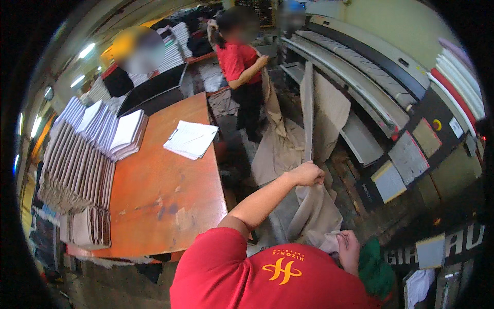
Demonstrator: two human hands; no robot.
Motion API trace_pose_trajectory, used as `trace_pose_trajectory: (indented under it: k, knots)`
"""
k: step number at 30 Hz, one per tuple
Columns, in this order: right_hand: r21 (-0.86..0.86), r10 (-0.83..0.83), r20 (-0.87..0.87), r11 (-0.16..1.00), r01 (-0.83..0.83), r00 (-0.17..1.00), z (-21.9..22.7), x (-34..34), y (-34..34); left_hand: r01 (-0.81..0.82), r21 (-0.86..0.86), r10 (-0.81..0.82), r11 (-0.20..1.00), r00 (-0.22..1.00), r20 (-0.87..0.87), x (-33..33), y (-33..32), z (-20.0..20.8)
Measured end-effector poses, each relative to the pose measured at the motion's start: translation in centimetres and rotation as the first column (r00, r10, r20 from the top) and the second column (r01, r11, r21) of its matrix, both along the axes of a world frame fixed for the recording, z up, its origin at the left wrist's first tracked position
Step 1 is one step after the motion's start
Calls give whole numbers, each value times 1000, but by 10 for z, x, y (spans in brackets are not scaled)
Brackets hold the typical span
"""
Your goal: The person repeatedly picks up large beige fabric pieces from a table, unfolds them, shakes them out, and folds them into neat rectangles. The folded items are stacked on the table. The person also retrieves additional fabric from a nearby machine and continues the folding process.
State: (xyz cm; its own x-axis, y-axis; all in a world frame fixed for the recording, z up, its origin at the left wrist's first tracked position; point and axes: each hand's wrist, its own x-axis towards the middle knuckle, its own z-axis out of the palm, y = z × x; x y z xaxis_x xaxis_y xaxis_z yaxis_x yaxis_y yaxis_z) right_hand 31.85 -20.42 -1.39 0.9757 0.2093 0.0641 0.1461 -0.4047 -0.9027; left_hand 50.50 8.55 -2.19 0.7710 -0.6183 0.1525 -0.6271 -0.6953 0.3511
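Note:
A long beige cloth point(280, 139) hangs in folds between me and a person in a red shirt point(242, 64) on the far side. My left hand point(307, 174) is stretched forward, closed around an edge of it, and a taut strip rises from there. Closer to my body, my right hand point(349, 248) pinches a paler part of the cloth, its fingers bent. Between my hands the fabric sags in a loose bundle. The other person's arms are raised beside the far end of the cloth; their grip on it is unclear.
At left, a wooden table point(154, 206) carries folded beige cloths point(77, 165), folded white cloths point(128, 131) and papers point(190, 139). A long roller machine point(355, 77) stands along the right, with rolled fabrics point(458, 87) by it. Dark green fabric point(376, 268) is near my right hand.

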Motion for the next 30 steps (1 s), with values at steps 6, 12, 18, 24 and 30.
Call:
trace_pose_trajectory:
  k: [6, 12, 18, 24, 30]
  knots:
    - [44, 102, -24, 994, -101, 994, -4, 11, 20, -72, -37, 71, 997, 997, -32, -14, 19, -6]
    - [91, 135, -30, 987, -132, 990, -3, 29, 37, -120, -58, 121, 991, 993, 12, -34, 28, 2]
    - [202, 259, -114, 951, -233, 959, 3, 48, 54, -138, -97, 141, 986, 989, 35, -53, 24, 14]
    - [111, 278, -52, 956, -271, 959, 12, 60, 63, -55, 1, 55, 998, 994, 90, -65, 5, 27]
    - [304, 267, -75, 924, -233, 961, 4, 82, 83, 8, -20, -6, 1000, 995, 97, -81, -24, 56]
